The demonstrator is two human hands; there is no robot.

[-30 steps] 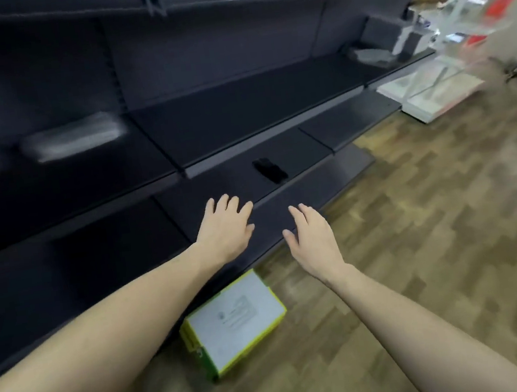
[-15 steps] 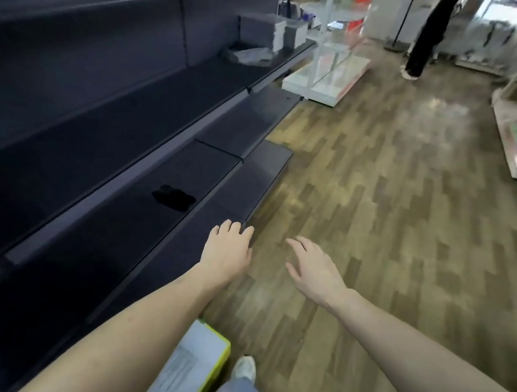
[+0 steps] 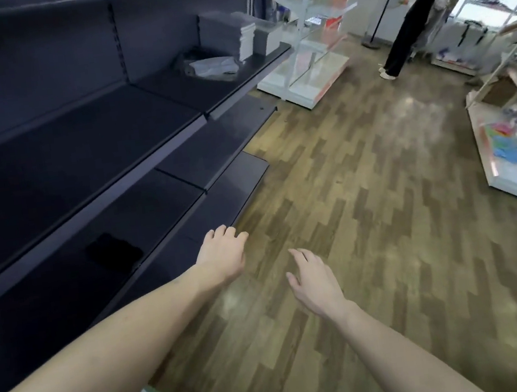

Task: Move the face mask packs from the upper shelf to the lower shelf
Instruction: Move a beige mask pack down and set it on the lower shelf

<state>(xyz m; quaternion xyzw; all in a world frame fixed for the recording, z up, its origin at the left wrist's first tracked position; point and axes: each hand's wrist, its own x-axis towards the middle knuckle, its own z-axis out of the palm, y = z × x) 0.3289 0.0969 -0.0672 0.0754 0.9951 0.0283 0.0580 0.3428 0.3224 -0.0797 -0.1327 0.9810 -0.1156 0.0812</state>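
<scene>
We stand on a wood floor (image 3: 368, 214) beside dark shelving (image 3: 79, 147). Face mask packs (image 3: 214, 66) lie on the upper shelf's far end. Our left hand (image 3: 222, 255) and right hand (image 3: 314, 282) hang relaxed, holding nothing, well apart from them.

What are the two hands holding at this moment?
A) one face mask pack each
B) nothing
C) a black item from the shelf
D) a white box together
B: the left hand and right hand hang over the floor, fingers relaxed, holding nothing.
</scene>
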